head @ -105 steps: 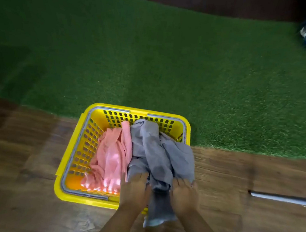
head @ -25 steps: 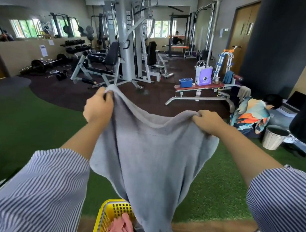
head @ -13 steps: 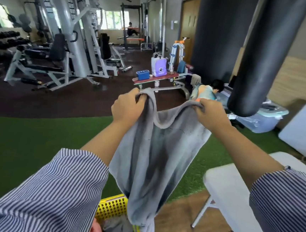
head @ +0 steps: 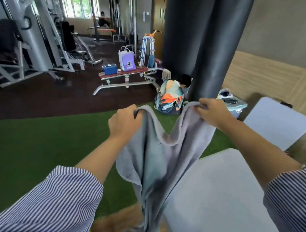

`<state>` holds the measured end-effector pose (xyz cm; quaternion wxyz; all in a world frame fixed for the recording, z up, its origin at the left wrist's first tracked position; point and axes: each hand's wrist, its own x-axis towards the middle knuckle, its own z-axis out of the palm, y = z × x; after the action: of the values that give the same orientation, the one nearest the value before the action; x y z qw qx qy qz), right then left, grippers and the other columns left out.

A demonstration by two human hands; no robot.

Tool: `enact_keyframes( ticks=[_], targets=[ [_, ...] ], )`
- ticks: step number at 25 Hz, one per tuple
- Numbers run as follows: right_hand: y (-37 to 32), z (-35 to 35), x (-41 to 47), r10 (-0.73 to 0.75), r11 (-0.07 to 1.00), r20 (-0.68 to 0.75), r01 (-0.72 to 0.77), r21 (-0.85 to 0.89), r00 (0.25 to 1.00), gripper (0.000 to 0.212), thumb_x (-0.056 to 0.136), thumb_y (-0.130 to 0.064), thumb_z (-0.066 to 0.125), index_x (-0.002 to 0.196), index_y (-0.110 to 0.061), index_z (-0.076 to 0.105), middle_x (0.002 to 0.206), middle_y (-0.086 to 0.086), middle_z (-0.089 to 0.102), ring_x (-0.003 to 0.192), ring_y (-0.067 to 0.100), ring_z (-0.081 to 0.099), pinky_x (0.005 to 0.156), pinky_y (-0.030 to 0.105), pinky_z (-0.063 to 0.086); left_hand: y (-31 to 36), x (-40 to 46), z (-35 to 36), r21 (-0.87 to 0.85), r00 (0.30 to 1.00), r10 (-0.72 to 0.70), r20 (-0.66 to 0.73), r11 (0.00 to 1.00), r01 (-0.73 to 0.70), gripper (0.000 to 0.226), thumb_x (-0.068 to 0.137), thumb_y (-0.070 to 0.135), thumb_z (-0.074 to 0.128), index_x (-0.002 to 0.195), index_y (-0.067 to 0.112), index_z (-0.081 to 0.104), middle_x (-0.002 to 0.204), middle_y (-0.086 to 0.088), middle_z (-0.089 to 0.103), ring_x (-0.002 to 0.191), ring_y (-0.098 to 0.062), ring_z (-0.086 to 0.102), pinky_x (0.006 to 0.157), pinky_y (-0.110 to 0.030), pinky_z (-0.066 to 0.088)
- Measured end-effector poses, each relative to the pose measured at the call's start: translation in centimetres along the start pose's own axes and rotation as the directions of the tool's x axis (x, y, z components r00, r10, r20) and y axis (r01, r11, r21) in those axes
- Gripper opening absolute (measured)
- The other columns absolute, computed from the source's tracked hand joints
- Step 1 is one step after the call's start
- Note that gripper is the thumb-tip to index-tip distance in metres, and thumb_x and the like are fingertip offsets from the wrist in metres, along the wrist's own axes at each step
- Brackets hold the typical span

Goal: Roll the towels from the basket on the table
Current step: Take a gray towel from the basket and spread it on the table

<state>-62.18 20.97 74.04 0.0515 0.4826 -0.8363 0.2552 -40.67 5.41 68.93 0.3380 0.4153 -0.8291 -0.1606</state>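
Basket now nearly gone from view; white table nearer, both hands gripping grey towel.

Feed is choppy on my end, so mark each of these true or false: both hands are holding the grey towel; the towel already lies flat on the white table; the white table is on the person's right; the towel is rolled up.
1. Both hands hold the grey towel. True: the left hand and right hand each grip the top edge of the grey towel.
2. The towel lies flat on the white table. False: it hangs in the air beside the white table.
3. The white table is on the person's right. True.
4. The towel is rolled up. False: it hangs loose and unrolled.
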Motion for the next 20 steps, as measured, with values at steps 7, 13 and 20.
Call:
enact_keyframes(
  ticks=[7, 13, 20],
  targets=[
    [4.9, 6.0, 8.9, 0.116, 0.992, 0.312, -0.096, -0.077, 0.943, 0.018, 0.088, -0.014, 0.047, 0.090, 0.001, 0.058, 0.085, 0.017, 0.059, 0.065, 0.023, 0.067, 0.067, 0.038, 0.055, -4.4, 8.6, 7.0, 0.035, 0.989, -0.147, 0.030, 0.989, 0.146, 0.038, 0.095, 0.042, 0.043, 0.067, 0.017, 0.042, 0.085, -0.015, 0.063, 0.086, -0.039, 0.059, 0.067, -0.036, 0.039],
    [10.9, 12.6, 20.0, 0.304, 0.917, 0.158, -0.244, -0.316, 0.939, 0.008, 0.080, -0.008, 0.047, 0.073, -0.011, 0.048, 0.094, 0.019, 0.062, 0.085, 0.035, 0.060, 0.064, 0.036, 0.046, -7.3, 18.9, 11.2, 0.031, 0.971, -0.236, -0.048, 0.971, 0.237, 0.037, 0.098, 0.042, 0.039, 0.079, 0.013, 0.053, 0.097, -0.021, 0.063, 0.093, -0.042, 0.058, 0.071, -0.039, 0.040],
    [14.9, 10.4, 31.0, 0.648, 0.617, 0.025, -0.544, 0.568, 0.761, 0.008, 0.088, -0.004, 0.048, 0.091, -0.009, 0.053, 0.084, 0.007, 0.056, 0.071, 0.022, 0.061, 0.077, 0.040, 0.057, -8.5, 26.6, 11.5, -0.073, 0.956, -0.263, -0.133, 0.964, 0.255, 0.033, 0.092, 0.034, 0.048, 0.068, 0.012, 0.044, 0.079, -0.015, 0.057, 0.082, -0.039, 0.056, 0.063, -0.036, 0.034]
  ],
)
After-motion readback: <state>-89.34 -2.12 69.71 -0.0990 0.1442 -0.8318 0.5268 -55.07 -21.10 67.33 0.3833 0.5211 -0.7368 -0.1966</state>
